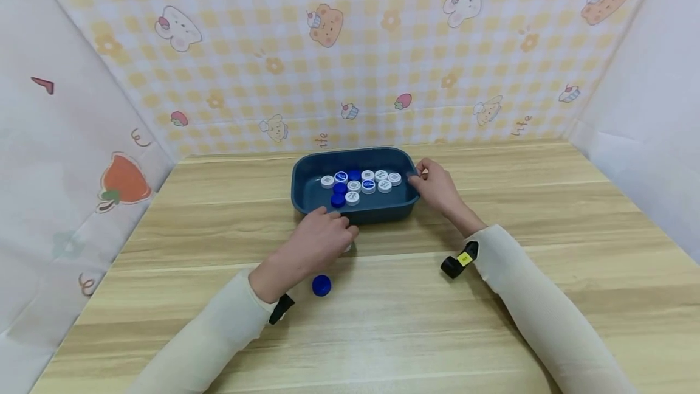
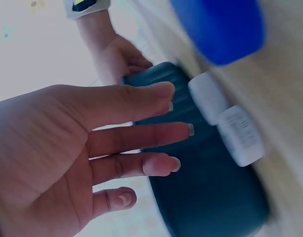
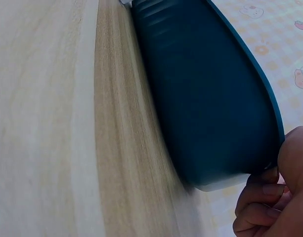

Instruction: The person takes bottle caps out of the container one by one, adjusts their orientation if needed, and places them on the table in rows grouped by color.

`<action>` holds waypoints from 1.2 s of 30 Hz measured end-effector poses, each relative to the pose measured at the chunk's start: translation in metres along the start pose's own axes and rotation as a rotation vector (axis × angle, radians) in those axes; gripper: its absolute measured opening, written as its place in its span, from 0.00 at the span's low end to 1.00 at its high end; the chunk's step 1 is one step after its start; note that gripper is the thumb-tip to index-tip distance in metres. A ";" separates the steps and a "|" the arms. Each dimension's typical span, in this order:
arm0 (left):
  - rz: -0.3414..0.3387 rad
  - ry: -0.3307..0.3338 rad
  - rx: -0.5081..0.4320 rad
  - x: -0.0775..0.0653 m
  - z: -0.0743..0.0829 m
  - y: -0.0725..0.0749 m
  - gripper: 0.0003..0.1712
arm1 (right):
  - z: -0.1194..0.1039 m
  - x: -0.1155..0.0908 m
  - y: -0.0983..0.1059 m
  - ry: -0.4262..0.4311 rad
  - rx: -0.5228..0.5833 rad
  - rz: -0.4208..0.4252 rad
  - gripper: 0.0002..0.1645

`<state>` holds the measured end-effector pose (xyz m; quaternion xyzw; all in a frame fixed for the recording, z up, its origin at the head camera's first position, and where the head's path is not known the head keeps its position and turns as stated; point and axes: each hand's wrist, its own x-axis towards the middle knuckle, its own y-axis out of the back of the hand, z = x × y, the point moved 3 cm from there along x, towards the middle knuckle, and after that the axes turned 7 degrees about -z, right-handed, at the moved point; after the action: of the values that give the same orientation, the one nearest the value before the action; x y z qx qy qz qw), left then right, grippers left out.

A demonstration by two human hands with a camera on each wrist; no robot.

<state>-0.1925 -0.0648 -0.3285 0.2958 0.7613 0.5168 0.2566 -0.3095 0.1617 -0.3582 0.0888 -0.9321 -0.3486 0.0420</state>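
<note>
A dark teal plastic basin (image 1: 355, 216) stands at the back of the table, holding several white bottle caps (image 1: 385, 186) and blue bottle caps (image 1: 338, 200). My right hand (image 1: 437, 188) pinches the basin's right rim between thumb and fingers, as the right wrist view (image 3: 270, 197) also shows. Over the table just before the basin's near side, my left hand (image 1: 308, 245) has its fingers mostly extended and holds nothing. Two white caps (image 2: 240, 136) lie by its fingertips, largely hidden under the hand in the head view. Nearer on the table lies a blue cap (image 1: 321, 285).
The wood-grain table (image 1: 415, 321) backs onto a checked cloth wall (image 1: 372, 78) with cartoon prints. White cloth sides (image 1: 65, 199) stand left and right. Black camera straps (image 1: 459, 260) circle both wrists.
</note>
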 end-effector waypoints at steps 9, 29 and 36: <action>0.264 0.057 -0.320 0.009 -0.044 0.034 0.06 | 0.000 0.001 -0.002 -0.004 0.006 -0.002 0.08; -0.153 0.276 -0.399 0.077 -0.122 -0.013 0.13 | 0.000 0.001 -0.001 -0.008 0.019 0.005 0.08; -0.248 0.271 -0.368 0.081 -0.120 -0.029 0.13 | -0.002 0.000 0.000 0.001 0.011 0.004 0.08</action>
<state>-0.3377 -0.0914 -0.3221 0.0766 0.7124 0.6461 0.2630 -0.3097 0.1604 -0.3567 0.0876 -0.9341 -0.3433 0.0428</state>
